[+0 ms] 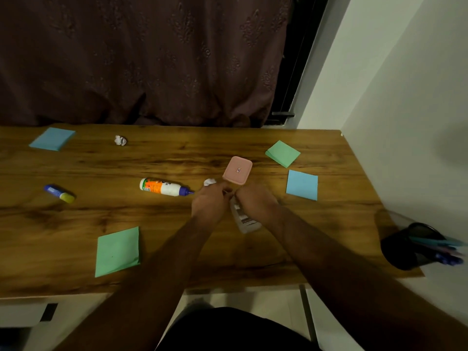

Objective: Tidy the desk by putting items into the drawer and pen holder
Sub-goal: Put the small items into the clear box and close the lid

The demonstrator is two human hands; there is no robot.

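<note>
Head view: our right hand (255, 201) grips a barcoded tube (243, 219), left hand (210, 200) pinching its top; near the desk's (177, 153) middle, we could knock the pink box (237, 170).

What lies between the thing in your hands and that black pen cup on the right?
Nothing visible. Both hands hold a small white labelled packet mid-desk; only bare wooden desk lies between it and the pen holder. The blue note sits farther back.
</note>
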